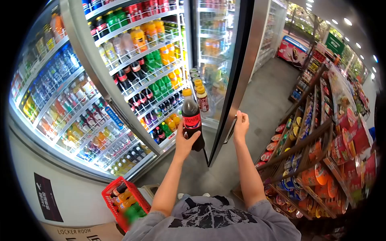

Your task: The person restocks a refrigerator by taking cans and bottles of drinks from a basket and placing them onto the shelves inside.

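My left hand (186,141) is wrapped round a large cola bottle (191,122) with a red label and a yellow cap. The bottle is upright and filled with dark drink, held in front of the opened fridge. My right hand (241,125) is closed at the metal handle (230,130) of the glass fridge door (215,60), which stands swung outward. Just beyond the bottle, a smaller yellow-capped bottle (203,100) with a red and white label shows beside the door glass.
Lit fridge shelves (140,52) hold rows of soft drinks. A red basket (107,195) with orange and green bottles stands at lower left. Snack shelves (309,136) with instant noodle tubs line the right. Grey floor (267,86) runs between, towards a chest freezer (292,51).
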Demonstrator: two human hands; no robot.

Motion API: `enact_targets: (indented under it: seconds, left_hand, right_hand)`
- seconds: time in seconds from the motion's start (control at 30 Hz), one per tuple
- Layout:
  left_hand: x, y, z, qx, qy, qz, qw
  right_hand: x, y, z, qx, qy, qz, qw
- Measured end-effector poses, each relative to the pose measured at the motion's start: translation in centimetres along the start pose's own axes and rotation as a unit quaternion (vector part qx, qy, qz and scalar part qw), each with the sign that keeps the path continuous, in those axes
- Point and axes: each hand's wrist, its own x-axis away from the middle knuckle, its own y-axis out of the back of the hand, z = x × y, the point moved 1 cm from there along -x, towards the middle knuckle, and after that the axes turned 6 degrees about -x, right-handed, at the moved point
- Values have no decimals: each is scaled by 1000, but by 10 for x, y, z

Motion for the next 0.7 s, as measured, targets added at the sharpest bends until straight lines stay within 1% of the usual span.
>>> enact_targets:
  seconds: [0.03,0.07,0.1,0.17,0.23,0.3,0.33,0.37,0.4,0.43,0.47,0.5,0.57,0.6,0.63,0.7]
  left_hand:
    - [0,-7,-1,12,2,10,1000]
    - [0,-14,-3,16,0,16,1000]
    - [2,-19,-5,18,-1,25,1000]
    - [-2,-28,-6,22,-4,34,999]
    - [-3,-34,-5,1,1,35,999]
    - [-5,-39,-3,16,9,36,999]
    - [-7,-40,-1,25,6,37,999]
    - [-10,-40,1,35,3,37,999]
    - [-14,-37,4,34,2,35,999]
    - [-19,-33,7,32,2,44,999]
    - [-24,-28,10,30,0,51,998]
    - [-31,-22,14,28,-1,46,999]
    - [-47,-8,24,7,-1,46,999]
    - [-53,-1,21,33,19,61,997]
    - [-62,9,26,32,16,53,998]
    - [-84,29,39,52,-19,49,997]
  right_hand:
    - [-6,8,6,21,25,-45,998]
    - [-7,17,11,91,66,-99,989]
    - [-1,22,27,90,71,-105,988]
    - [19,26,51,45,191,-139,971]
    - [45,19,64,14,202,-62,977]
    - [57,7,68,31,235,43,971]
    - [58,1,57,14,184,126,975]
    - [59,-6,52,14,183,127,975]
    - [59,-17,49,-33,127,203,970]
    - [59,-29,46,-81,70,278,955]
    - [58,-38,43,-92,40,326,940]
    - [55,-47,39,-95,40,331,938]
    - [50,-70,21,-157,-81,407,896]
    - [48,-82,16,-156,-88,429,885]
    - [46,-97,11,-158,-87,437,881]
    - [41,-130,7,-175,-79,469,862]
